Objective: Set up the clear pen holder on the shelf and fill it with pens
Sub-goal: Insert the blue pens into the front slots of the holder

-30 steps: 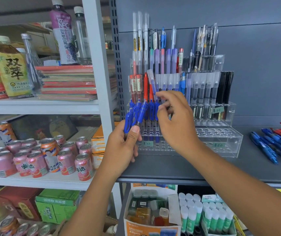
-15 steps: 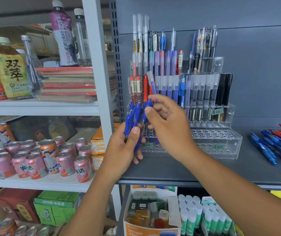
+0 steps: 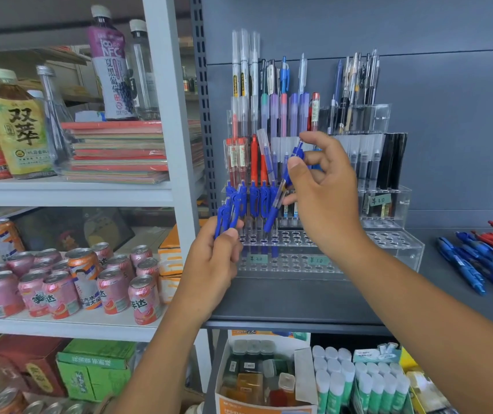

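Note:
A clear tiered pen holder (image 3: 394, 246) stands on the dark grey shelf (image 3: 314, 297), its upper tiers full of pens and several blue pens in its lower left holes. My right hand (image 3: 325, 192) pinches one blue pen (image 3: 281, 195) between thumb and fingers, tilted, its tip just above the holes of a front row. My left hand (image 3: 212, 264) grips a small bunch of blue pens (image 3: 228, 213) upright at the holder's left end.
Loose blue and red pens (image 3: 484, 258) lie on the shelf at the right. Drink cans (image 3: 69, 285), bottles and stacked paper fill the white shelves on the left. Boxes of glue sticks (image 3: 358, 383) stand below the shelf.
My right hand has drawn one blue pen out of the bunch in my left hand and lifted it up and to the right, over the holder's front rows.

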`<control>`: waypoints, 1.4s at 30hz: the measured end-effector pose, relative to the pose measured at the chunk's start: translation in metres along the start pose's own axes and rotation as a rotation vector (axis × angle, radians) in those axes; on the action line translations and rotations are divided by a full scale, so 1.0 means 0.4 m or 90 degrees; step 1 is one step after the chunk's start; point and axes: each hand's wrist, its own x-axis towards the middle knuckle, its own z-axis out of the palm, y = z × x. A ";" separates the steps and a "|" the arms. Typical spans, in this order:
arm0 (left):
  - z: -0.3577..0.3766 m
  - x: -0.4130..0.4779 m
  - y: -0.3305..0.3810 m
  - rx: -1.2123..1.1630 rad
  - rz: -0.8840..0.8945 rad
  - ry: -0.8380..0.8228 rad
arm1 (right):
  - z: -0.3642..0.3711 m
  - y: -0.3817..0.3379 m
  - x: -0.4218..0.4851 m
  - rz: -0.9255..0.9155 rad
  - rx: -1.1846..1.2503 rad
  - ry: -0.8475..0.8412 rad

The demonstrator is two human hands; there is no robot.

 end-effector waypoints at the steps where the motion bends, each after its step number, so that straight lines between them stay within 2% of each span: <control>1: 0.000 0.000 0.000 0.006 0.002 -0.001 | -0.003 0.001 0.004 -0.001 -0.013 -0.002; 10: 0.000 -0.001 0.002 0.046 0.002 -0.007 | -0.018 0.024 0.028 -0.033 -0.105 -0.008; 24: 0.005 0.002 -0.001 0.054 -0.011 0.006 | -0.011 0.049 0.022 -0.024 -0.125 -0.033; 42: -0.001 -0.005 0.001 0.065 -0.009 0.000 | -0.015 0.074 -0.009 -0.026 -0.337 -0.055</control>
